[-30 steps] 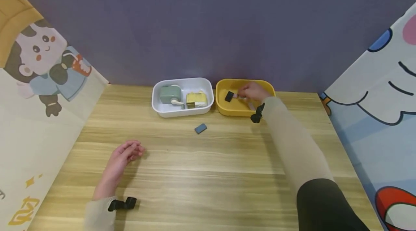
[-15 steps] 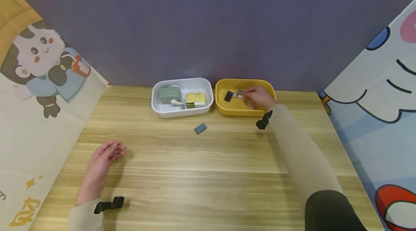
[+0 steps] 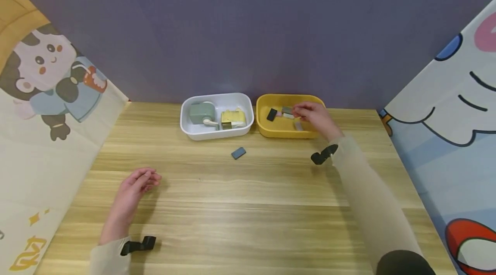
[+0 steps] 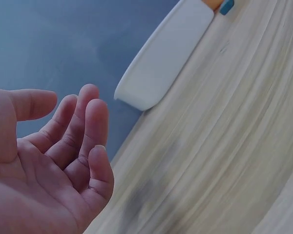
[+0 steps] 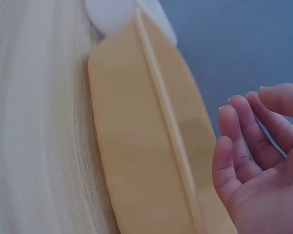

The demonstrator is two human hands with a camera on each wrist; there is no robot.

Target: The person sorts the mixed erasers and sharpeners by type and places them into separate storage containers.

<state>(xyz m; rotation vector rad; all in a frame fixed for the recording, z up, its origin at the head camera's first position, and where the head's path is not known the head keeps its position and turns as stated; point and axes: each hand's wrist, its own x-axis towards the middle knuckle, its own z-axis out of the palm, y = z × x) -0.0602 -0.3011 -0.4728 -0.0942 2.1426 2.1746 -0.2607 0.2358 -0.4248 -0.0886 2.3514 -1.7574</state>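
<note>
My right hand (image 3: 307, 114) hovers over the right half of a yellow tray (image 3: 284, 134) at the back of the wooden table. In the right wrist view that right hand (image 5: 249, 161) has loosely curved fingers and holds nothing, just past the yellow tray (image 5: 141, 146). A black block (image 3: 272, 114), a grey and pink piece (image 3: 286, 111) and another pale piece (image 3: 298, 125) lie in the tray. My left hand (image 3: 144, 179) rests relaxed on the table at the near left. The left wrist view shows the left hand (image 4: 63, 146) empty, palm up.
Left of the yellow tray stands a white tray (image 3: 217, 134) with a green item (image 3: 201, 112) and a yellow item (image 3: 234, 117). A small blue-grey block (image 3: 238, 153) lies loose on the table before the trays. Printed panels wall in both sides, a purple wall the back.
My right hand has drawn back to the right and toward me, leaving the grey and pink piece beside the black block. The left hand shifted a little on the table.
</note>
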